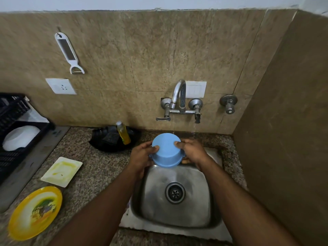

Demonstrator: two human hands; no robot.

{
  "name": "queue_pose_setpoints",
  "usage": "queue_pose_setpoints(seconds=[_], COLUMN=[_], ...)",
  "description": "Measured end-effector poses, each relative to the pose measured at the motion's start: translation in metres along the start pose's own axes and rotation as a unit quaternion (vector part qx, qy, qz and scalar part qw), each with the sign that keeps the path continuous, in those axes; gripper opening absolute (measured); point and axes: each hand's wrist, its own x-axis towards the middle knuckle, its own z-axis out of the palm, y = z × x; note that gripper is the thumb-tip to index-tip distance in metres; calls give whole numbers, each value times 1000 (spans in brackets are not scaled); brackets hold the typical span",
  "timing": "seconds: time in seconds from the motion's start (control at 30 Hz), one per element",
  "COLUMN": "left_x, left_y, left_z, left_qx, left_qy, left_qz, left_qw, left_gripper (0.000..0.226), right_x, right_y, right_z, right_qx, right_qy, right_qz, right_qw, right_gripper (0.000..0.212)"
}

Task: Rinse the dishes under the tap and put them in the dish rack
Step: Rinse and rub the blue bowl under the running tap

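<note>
Gripping blue bowl (166,150) between left hand (142,154), right hand (192,150).

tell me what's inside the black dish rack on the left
One white bowl lies tilted in the black dish rack. The rest of the visible rack shows only its black grid; its left part runs out of frame, so anything there is unseen.

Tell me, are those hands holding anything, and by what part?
Yes. Both hands hold a blue bowl turned bottom toward the camera, over the sink. The left hand grips its left side, the right hand its right side, thumbs on the base.
</note>
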Motion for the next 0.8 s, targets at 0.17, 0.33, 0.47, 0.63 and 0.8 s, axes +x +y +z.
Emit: queue_pose_setpoints(seconds=[0.17, 0.33, 0.47, 0.63, 0.8], left_x=[0, 3, 6, 3, 5], left_y=[5, 8, 6, -1, -9], left_z=[-9, -14, -22, -29, -42], left_qx=[14, 26, 30, 26, 41], left_qy=[5, 15, 17, 18, 23], left_qz=[1, 3, -13, -35, -41], left_qw=[1000, 1000, 999, 999, 998], left_gripper=[32, 36, 35, 35, 33], right_x=[3, 2, 8, 11, 17], right_y=[2, -5, 1, 7, 17], right_z=[6, 12, 18, 25, 35], right_qx=[34, 16, 33, 5, 5], right_qy=[-10, -12, -25, -29, -40], right_qz=[4, -11, 12, 25, 40], right_qw=[999, 1000, 999, 999, 998], right_gripper=[25, 22, 14, 13, 24])
